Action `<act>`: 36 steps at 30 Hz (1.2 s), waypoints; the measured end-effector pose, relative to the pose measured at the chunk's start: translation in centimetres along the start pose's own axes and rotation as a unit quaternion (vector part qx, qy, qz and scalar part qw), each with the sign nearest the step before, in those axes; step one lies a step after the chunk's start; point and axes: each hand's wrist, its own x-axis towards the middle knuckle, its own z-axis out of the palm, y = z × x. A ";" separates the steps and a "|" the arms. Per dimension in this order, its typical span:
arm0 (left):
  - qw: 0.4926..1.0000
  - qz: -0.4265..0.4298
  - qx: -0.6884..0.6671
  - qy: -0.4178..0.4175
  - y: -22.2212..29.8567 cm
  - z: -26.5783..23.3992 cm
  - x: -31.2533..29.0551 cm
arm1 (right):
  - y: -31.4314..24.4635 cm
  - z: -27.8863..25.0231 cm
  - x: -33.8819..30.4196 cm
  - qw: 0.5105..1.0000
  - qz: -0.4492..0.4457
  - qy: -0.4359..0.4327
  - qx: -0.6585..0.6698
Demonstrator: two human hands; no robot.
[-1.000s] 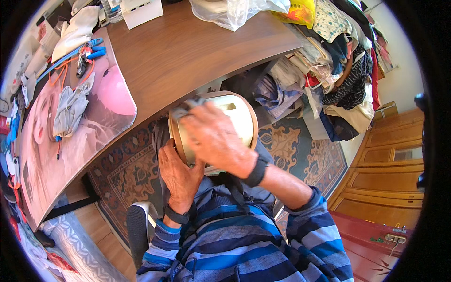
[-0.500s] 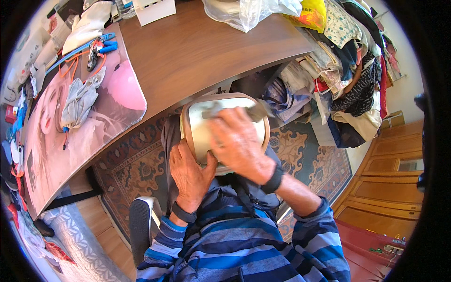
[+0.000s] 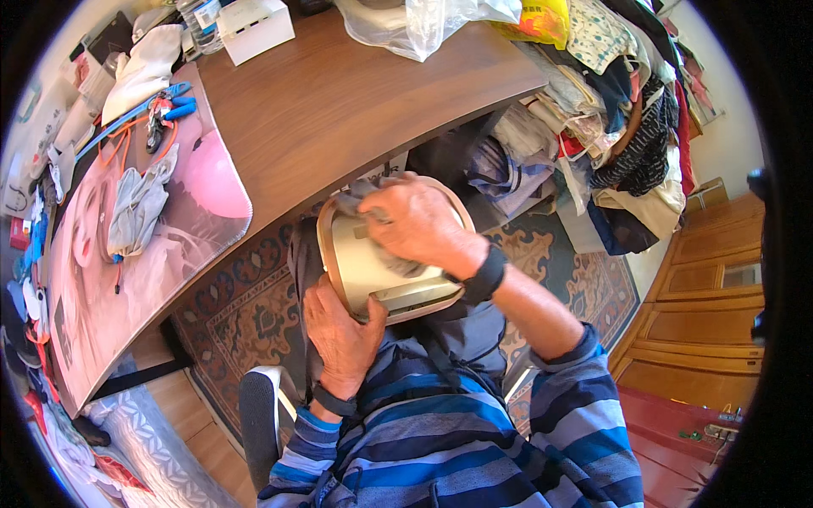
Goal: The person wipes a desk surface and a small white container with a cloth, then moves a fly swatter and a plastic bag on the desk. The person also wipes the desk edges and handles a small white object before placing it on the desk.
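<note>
On my lap rests a rounded, pale gold, box-like object [image 3: 345, 247] with a tan rim and a handle-like bar on its near side; its exact kind does not show. My left hand [image 3: 343, 334] grips its near left edge, thumb on the rim and fingers along the side. Over the top lies my right hand [image 3: 423, 224], fingers bent and pressing a grey cloth [image 3: 400, 264] against the surface. Part of the cloth sticks out beyond the fingertips toward the far left rim.
A brown desk [image 3: 313, 110] stands in front, with a pink printed mat [image 3: 190, 207], grey gloves [image 3: 140, 207], a white box [image 3: 258, 34] and a clear plastic bag [image 3: 415, 30]. Piled clothes [image 3: 584, 127] are at right. A patterned rug [image 3: 246, 296] lies below.
My right hand has moved the cloth left across the top. The gold object has turned and tilted, showing more of its near side. My left hand keeps its hold.
</note>
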 end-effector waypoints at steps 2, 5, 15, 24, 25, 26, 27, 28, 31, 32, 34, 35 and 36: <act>1.000 -0.014 0.000 -0.003 0.2 -0.2 0.0 | 1.7 -1.5 -0.7 0.999 0.025 -0.026 -0.026; 1.000 -0.013 0.001 -0.004 0.3 -0.3 0.0 | 3.5 -4.0 -1.9 0.997 0.029 -0.023 -0.073; 1.000 -0.001 -0.009 -0.008 0.2 -0.1 -0.2 | 1.0 -3.5 -1.4 0.997 -0.034 -0.015 -0.067; 0.999 -0.005 -0.023 -0.027 -0.6 -0.2 -0.7 | -6.1 0.5 1.2 0.983 -0.154 -0.097 0.033; 1.000 0.009 -0.014 -0.014 -0.6 -0.1 -0.7 | -5.9 0.3 1.0 0.983 -0.154 -0.085 0.045; 1.000 0.017 -0.012 -0.003 -0.7 -0.1 -0.7 | -5.4 0.0 0.6 0.983 -0.156 -0.074 0.056; 1.000 0.018 -0.016 0.005 -0.7 0.0 -0.7 | -4.8 -0.4 0.2 0.982 -0.161 -0.063 0.070; 1.000 0.018 -0.006 0.010 -0.6 0.0 -0.7 | -4.1 -0.9 -0.2 0.987 -0.122 -0.091 0.056; 1.000 0.003 0.000 0.009 -0.4 0.0 -0.6 | -1.1 -3.2 -1.1 0.992 -0.081 -0.095 -0.019; 1.000 0.000 -0.001 0.005 -0.3 -0.1 -0.6 | -0.2 -4.2 -1.6 0.990 -0.114 -0.063 -0.058; 1.000 0.001 0.000 0.005 -0.2 -0.2 -0.5 | 1.2 -6.6 -2.8 0.988 -0.051 -0.107 -0.097; 1.000 0.004 0.002 0.007 -0.1 -0.2 -0.4 | 1.6 -7.4 -3.2 0.986 -0.033 -0.112 -0.121; 1.000 0.003 0.000 0.006 -0.1 -0.2 -0.4 | 2.0 -8.0 -3.5 0.987 -0.027 -0.115 -0.109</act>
